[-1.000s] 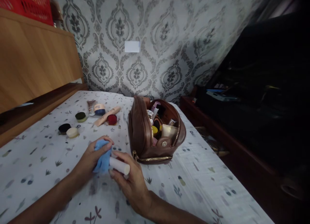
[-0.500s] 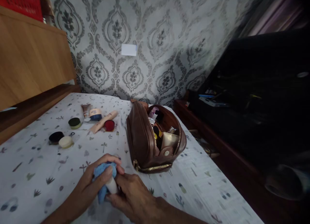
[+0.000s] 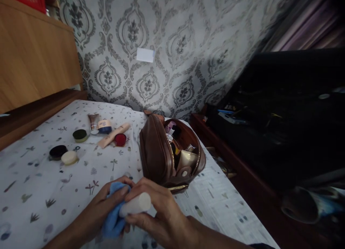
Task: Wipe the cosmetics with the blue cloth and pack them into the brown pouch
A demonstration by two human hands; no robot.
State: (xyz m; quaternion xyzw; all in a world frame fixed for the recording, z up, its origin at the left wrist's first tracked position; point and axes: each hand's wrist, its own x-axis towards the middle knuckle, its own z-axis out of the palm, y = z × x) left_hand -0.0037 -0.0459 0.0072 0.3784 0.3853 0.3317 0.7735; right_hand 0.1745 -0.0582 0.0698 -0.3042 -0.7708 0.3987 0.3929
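Observation:
My left hand is closed round a crumpled blue cloth, which wraps one end of a small white cylindrical bottle. The fingers and thumb of my right hand grip the bottle's bare part, its flat round end facing right. Just beyond my hands stands a brown leather cosmetic bag, unzipped, with several cosmetics inside. Among them a gold tube shows near the front. What the cloth covers of the bottle is hidden.
Several cosmetics lie on the patterned white sheet: a black-lidded jar, a cream-lidded jar, a green jar, a red jar, a peach tube and a blue-based jar. A wooden cabinet borders the left.
My right hand has shifted up and right along the bottle, and more of the white bottle shows out of the cloth. The view has turned slightly.

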